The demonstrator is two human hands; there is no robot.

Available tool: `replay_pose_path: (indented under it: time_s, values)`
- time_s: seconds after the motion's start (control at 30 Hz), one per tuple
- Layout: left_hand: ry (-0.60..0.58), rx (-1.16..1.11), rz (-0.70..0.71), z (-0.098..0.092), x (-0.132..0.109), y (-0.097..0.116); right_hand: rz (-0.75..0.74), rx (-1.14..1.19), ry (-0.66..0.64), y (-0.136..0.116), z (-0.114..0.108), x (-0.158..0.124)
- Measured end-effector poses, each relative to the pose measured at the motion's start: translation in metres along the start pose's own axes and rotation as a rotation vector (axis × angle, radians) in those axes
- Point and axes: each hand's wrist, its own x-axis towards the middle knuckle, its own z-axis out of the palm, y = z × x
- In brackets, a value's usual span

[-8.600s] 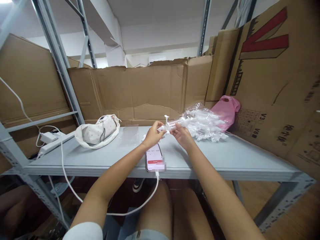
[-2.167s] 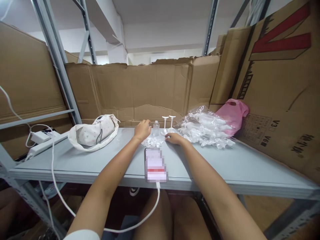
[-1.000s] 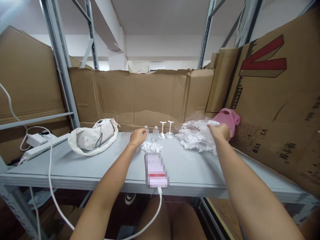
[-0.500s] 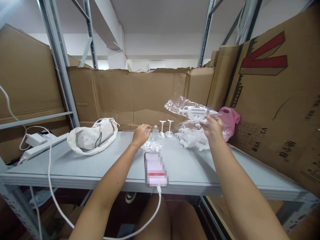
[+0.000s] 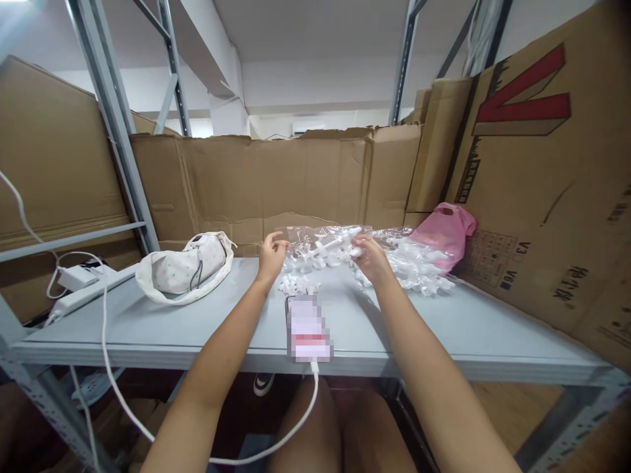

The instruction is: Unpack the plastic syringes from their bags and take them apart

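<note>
My right hand [image 5: 371,258] is closed on the right end of a clear plastic bag [image 5: 300,240]. White plastic pieces [image 5: 329,246], some long and tube-like, show through the film. At the bag's left end, my left hand [image 5: 273,256] has its fingers loosely curved and apart, holding nothing I can see. Below the bag, a pile of small white plastic parts [image 5: 298,284] lies on the table. The clear bottle and white stemmed pieces behind are mostly covered by the film. To the right rests another clear bag of white parts [image 5: 411,266].
A phone [image 5: 309,328] with a white cable lies at the front edge of the grey table [image 5: 444,328]. A white fabric bag [image 5: 185,269] sits left, near a power strip [image 5: 93,289]. A pink bag [image 5: 446,233] leans against a large cardboard box [image 5: 552,197] on the right.
My right hand has brought the clear bag down and to the left, in front of the bottle and stemmed pieces. My left hand has shifted slightly left and up, away from the bottle.
</note>
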Motion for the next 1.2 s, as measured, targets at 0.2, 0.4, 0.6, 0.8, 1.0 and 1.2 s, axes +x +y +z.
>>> replay_pose_path:
  time_s: [0.2,0.4,0.6,0.8,1.0,1.2]
  values:
    - [-0.314,-0.247,-0.284,-0.009,-0.001,-0.003,0.063,0.077,0.042,0.004,-0.011,-0.003]
    - [-0.697,-0.175,-0.195,-0.009,-0.01,0.002,0.116,0.165,0.046,0.007,-0.014,-0.005]
    - [-0.658,-0.313,-0.205,-0.007,-0.013,0.003,0.105,0.246,-0.075,0.012,-0.006,-0.009]
    - [-0.576,-0.417,-0.177,-0.003,-0.015,0.002,0.142,0.498,-0.099,0.011,0.001,-0.01]
    - [-0.689,-0.252,-0.163,-0.001,-0.015,-0.002,0.283,0.43,-0.183,0.01,-0.003,-0.014]
    - [-0.499,-0.206,-0.066,-0.009,-0.008,-0.001,0.258,0.432,-0.153,0.01,-0.002,-0.013]
